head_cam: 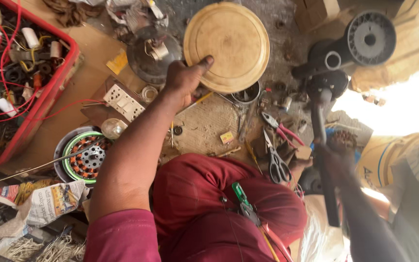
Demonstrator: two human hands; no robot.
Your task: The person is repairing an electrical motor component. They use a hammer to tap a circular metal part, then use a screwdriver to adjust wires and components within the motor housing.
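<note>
My left hand [183, 77] curls around the near edge of the round cream cover [226, 46], thumb on top, on the cluttered floor beyond my knee. My right hand [338, 157], blurred, seems wrapped round a black pole [323, 160]. That edge grip could slip onto the metal cup [246, 93]

We see a round, tan cover plate [229, 43], shallow and dish-like with a raised rim and worn, scuffed face. It stands tilted on the cluttered floor, its lower edge over a small metal ring. Our left hand [183, 77] grips its lower-left rim, thumb pressed on its face.
</note>
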